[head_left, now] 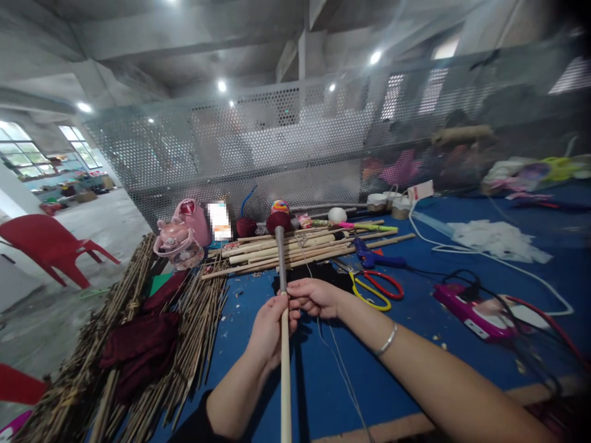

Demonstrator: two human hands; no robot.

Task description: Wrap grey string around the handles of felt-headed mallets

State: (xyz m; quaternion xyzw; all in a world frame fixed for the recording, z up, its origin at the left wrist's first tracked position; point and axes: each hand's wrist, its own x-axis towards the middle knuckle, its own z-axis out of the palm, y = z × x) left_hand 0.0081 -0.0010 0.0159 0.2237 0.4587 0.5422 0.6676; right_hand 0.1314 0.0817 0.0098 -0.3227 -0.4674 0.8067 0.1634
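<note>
My left hand is closed round a pale wooden stick that points away from me. The stick's far part is wound in grey yarn, and a dark red ball sits on its tip. At the lower end of the winding, my right hand is closed, thumb and fingers pinched against the stick on the grey strand. Loose grey thread trails below that hand to the table's front edge. The fingertips partly hide the strand. Just beyond the right hand lies a piece of black cloth.
Scissors and a blue glue gun lie to the right, with a magenta power strip and cables farther over. Wooden sticks lie across the back. Thin brown twigs and dark red cloth fill the left. A perforated metal screen stands behind.
</note>
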